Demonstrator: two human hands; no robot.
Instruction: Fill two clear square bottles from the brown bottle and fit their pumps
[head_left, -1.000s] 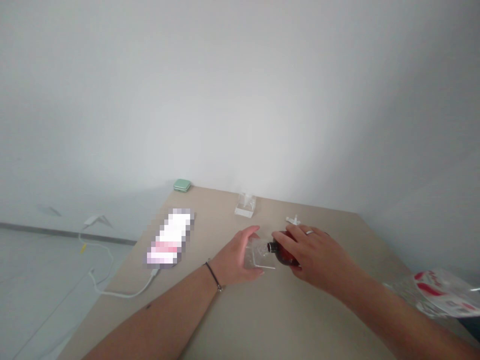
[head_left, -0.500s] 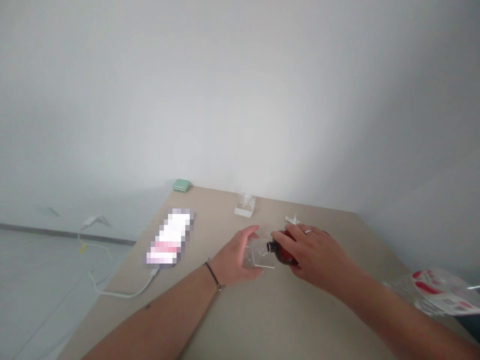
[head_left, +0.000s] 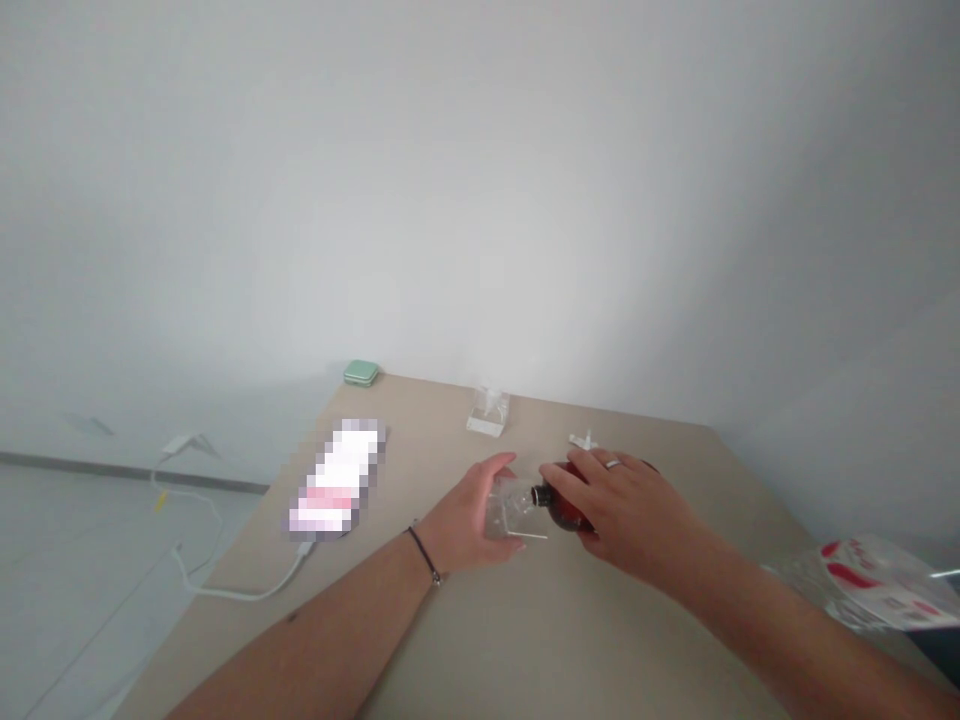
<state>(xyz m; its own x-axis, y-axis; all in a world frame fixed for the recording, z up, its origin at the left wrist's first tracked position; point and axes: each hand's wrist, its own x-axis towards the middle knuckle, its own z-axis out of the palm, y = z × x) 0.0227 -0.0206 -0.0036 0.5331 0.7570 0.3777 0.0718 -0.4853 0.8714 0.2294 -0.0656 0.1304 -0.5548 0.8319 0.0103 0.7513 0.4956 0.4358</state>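
Right hand (head_left: 637,515), fingers (head_left: 592,470) clamped over a dark red bottle (head_left: 570,508) held on its side above the beige surface (head_left: 480,640); left hand (head_left: 469,525), fingers (head_left: 496,465) spread, cups a clear plastic piece (head_left: 506,515) beside the bottle's black neck (head_left: 540,495).

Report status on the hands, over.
Right hand gripping red bottle, neck toward left hand. Left hand holding clear plastic piece. Clear block beyond, untouched.

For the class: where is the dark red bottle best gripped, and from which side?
Grip the wide body from the right, as the right hand does: the bottle is sideways, narrow neck pointing left, leaving fingers little there.
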